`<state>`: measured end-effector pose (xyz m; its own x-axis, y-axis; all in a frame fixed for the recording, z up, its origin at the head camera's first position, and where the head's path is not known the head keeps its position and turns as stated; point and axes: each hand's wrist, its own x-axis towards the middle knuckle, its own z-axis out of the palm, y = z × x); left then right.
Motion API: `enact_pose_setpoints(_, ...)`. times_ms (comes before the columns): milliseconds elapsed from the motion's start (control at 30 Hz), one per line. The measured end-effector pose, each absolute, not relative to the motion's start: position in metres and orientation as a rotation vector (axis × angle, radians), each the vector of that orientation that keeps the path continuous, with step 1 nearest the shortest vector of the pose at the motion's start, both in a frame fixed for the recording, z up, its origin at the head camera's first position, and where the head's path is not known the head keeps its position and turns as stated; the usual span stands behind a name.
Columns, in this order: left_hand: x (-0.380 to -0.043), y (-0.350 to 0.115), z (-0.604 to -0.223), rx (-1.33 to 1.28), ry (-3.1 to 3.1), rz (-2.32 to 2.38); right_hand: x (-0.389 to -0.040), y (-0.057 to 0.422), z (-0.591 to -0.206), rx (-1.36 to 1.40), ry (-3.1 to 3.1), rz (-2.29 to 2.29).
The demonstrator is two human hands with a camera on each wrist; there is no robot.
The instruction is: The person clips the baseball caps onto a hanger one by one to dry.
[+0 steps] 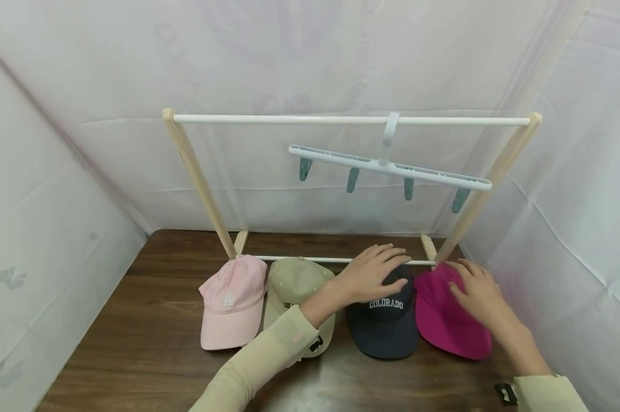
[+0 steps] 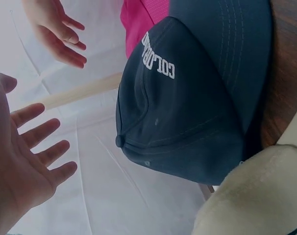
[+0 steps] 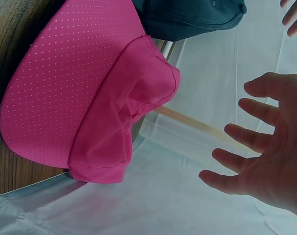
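Note:
In the head view four is avoided by naming each: a pink cap (image 1: 238,292), an olive cap (image 1: 294,280), a navy cap (image 1: 384,326) lettered COLORADO and a magenta cap (image 1: 451,320) lie in a row on the table. My left hand (image 1: 370,276) is over the navy cap's crown, fingers spread, holding nothing. Above the magenta cap my right hand (image 1: 479,289) hovers with spread fingers. Both wrist views show a gap between each palm and the caps. The left forearm covers part of the olive cap.
A wooden rack (image 1: 199,177) with a white top bar (image 1: 274,119) stands behind the caps. From that bar hangs a pale clip hanger (image 1: 336,157), tilted down to the right, with several green clips (image 1: 352,179). White cloth walls (image 1: 58,229) enclose the brown table (image 1: 135,332).

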<state>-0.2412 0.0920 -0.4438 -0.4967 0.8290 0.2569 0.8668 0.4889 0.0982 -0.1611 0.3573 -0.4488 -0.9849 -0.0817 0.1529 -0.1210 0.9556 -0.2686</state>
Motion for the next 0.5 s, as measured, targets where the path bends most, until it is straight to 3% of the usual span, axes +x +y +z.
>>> enact_pose_setpoints(500, -0.236, 0.111, -0.446, -1.548, -2.548, -0.281, -0.159, 0.362, -0.453, 0.079, -3.000, 0.434)
